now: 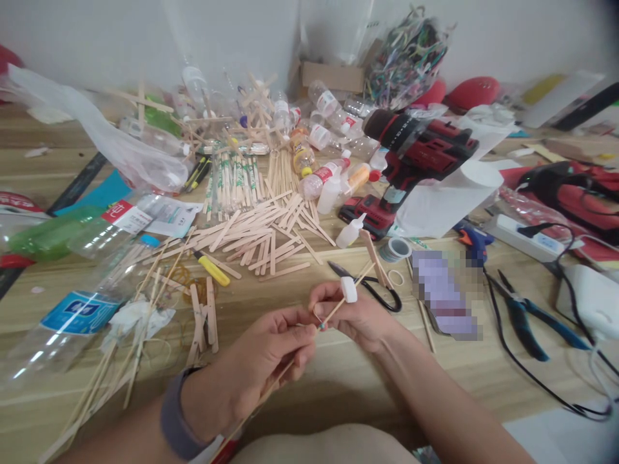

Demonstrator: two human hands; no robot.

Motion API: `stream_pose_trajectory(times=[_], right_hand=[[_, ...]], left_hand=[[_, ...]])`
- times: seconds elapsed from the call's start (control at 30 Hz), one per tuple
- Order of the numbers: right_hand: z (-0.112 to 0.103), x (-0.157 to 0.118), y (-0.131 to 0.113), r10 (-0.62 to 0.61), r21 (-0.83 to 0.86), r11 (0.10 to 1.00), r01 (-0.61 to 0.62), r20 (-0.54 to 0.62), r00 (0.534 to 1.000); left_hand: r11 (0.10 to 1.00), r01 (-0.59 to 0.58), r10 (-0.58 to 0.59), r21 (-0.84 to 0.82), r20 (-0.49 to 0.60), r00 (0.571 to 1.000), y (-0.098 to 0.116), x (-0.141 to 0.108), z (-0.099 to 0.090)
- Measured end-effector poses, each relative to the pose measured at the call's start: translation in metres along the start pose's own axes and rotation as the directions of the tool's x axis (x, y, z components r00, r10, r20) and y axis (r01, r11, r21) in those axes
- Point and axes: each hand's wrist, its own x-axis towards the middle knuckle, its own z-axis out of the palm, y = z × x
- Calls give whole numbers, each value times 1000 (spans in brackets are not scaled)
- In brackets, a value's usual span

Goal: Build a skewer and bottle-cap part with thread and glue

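Observation:
Near the table's front edge my two hands almost meet over a thin wooden stick (333, 312). My left hand (271, 351) is closed, its thumb and fingers pinching the stick, whose lower end runs down toward my body. My right hand (351, 317) pinches beside it, at a small bluish spot where a thin loop shows. A white bottle cap (349, 290) sits on the upper part of the stick, just above my right fingers. What exactly the right fingertips grip is too small to tell. Black scissors (382, 293) lie behind my right hand.
Craft sticks (242, 232) and plastic bottles (324, 180) cover the middle. A red drill (411, 161) stands behind a small glue bottle (350, 232). Pliers (527, 316), a glue gun (475, 242) and cables are right. A yellow cutter (213, 268) and large bottle (72, 316) lie left.

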Motion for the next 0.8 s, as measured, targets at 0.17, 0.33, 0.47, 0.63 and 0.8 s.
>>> stream_pose_trajectory(times=[0.17, 0.33, 0.47, 0.63, 0.8], right_hand=[[-4, 8, 2, 7, -135, 991, -7, 2, 1000], [-7, -2, 8, -46, -347, 938, 14, -84, 995], [1, -37, -8, -132, -739, 671, 57, -43, 990], [24, -62, -33, -444, -954, 260, 146, 16, 896], [41, -38, -30, -483, -998, -10, 63, 59, 874]], left_hand=[[1000, -5, 5, -24, 4, 1000, -2, 2, -3], [999, -26, 25, -39, -25, 999, -2, 3, -4], [996, -43, 36, -83, -80, 996, -2, 2, -3], [996, -49, 42, -74, -89, 995, -3, 2, -3], [993, -116, 115, -37, -34, 993, -6, 4, -4]])
